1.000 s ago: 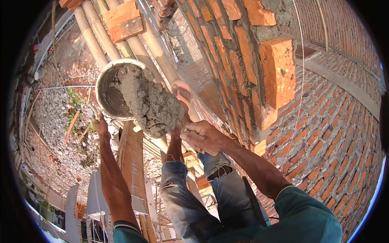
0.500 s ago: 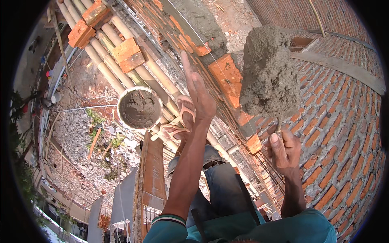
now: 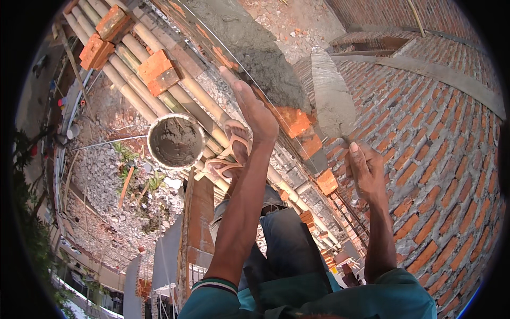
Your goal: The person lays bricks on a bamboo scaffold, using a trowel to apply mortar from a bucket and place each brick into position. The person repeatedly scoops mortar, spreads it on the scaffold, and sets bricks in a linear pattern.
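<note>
My right hand [image 3: 367, 171] grips the handle of a trowel [image 3: 332, 98], its long blade smeared with thin grey mortar and pointing away from me. Left of the blade, a thick wet bed of mortar [image 3: 268, 72] covers the top of the brick wall. A taut string line [image 3: 234, 56] runs along that wall. My left hand [image 3: 256, 114] is held up empty with its fingers stretched out, beside the wall's near face. Bare orange brick [image 3: 292, 121] shows at the near end of the mortar bed.
A round bucket of mortar [image 3: 176, 141] stands on bamboo poles [image 3: 130, 80] beside my sandalled feet [image 3: 237, 141]. Several loose bricks [image 3: 158, 72] lie on the poles farther off. Rubble ground [image 3: 111, 202] lies far below at left. A large brick wall [image 3: 425, 175] fills the right.
The big heap of mortar has left the trowel and now lies on the wall top. The trowel blade has turned to show its narrower, nearly bare face. My left hand has shifted slightly left.
</note>
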`<state>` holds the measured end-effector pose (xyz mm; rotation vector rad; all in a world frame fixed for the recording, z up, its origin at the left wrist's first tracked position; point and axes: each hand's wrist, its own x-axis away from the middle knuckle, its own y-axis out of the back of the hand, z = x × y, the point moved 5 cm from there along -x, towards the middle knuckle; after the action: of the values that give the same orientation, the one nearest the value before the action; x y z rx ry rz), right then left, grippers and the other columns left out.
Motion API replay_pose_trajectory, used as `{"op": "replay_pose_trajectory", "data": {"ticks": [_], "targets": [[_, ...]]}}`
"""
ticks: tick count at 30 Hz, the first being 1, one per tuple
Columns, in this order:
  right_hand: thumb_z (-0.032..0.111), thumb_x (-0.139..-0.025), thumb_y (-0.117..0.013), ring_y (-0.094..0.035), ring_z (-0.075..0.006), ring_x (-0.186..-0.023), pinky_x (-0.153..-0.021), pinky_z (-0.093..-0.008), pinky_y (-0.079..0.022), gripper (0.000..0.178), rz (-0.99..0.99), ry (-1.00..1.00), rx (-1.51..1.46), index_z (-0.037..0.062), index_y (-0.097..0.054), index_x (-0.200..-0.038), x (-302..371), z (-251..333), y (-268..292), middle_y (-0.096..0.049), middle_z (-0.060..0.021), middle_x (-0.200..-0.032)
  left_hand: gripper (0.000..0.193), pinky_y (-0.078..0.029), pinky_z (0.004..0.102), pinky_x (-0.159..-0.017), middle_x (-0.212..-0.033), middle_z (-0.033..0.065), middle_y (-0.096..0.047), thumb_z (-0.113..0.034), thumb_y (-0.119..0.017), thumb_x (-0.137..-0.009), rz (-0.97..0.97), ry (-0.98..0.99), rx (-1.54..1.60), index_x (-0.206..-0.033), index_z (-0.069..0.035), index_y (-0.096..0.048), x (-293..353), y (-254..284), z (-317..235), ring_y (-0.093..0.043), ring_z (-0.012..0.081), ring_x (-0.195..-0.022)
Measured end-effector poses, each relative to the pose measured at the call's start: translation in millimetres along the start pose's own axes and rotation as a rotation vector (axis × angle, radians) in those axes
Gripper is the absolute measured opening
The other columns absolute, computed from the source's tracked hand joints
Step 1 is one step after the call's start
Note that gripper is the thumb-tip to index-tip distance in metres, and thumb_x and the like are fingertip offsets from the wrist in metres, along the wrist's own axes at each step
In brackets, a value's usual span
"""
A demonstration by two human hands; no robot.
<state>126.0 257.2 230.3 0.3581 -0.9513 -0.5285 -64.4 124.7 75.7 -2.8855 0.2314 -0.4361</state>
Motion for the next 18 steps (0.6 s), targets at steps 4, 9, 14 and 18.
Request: {"op": "replay_pose_trajectory", "data": {"ticks": [4,9,14,18], "targets": [[0.045,-0.110,-0.047,-0.054,-0.0188,-0.054,-0.054,-0.0379,-0.045,0.055,0.166,0.107,0.184,-0.0022,-0.064,-0.087,-31,29,2,-0.049,-0.0085,-0.061,0.064,-0.009,0.0423,-0.129,-0.171,0.0246,-0.007,-0.011,-0.029,-0.109,0.038,0.025,-0.113,-0.163,0.002,0.004,8,2,10,-0.009,0.0352,-0.159],[0.045,-0.111,-0.044,-0.057,-0.0184,-0.057,-0.054,-0.0362,-0.048,0.057,0.286,0.359,0.383,-0.0052,-0.066,-0.098,-49,56,-24,-0.055,-0.0098,-0.066,0.072,-0.010,0.0421,-0.128,-0.169,0.0293,-0.007,-0.006,-0.028,-0.100,0.076,-0.001,-0.170,-0.162,0.004,0.007,17,4,19,-0.010,0.0378,-0.158],[0.031,-0.111,-0.047,-0.057,-0.0313,-0.065,-0.066,-0.0444,-0.048,0.043,0.253,0.062,0.426,-0.0069,-0.068,-0.111,-15,13,-18,-0.056,-0.0188,-0.071,0.083,0.003,0.0420,-0.128,-0.171,0.0241,0.011,-0.059,-0.011,-0.109,0.116,0.116,-0.047,-0.161,0.001,0.013,22,-1,15,0.007,0.0345,-0.159],[0.031,-0.110,-0.050,-0.061,-0.0276,-0.069,-0.068,-0.0431,-0.050,0.042,0.114,0.349,0.502,-0.0072,-0.067,-0.110,13,17,-10,-0.058,-0.0164,-0.071,0.083,0.005,0.0431,-0.128,-0.170,0.0228,0.018,-0.059,-0.011,-0.109,0.188,0.033,-0.042,-0.161,0.001,0.016,21,-8,5,0.013,0.0330,-0.158]]}}
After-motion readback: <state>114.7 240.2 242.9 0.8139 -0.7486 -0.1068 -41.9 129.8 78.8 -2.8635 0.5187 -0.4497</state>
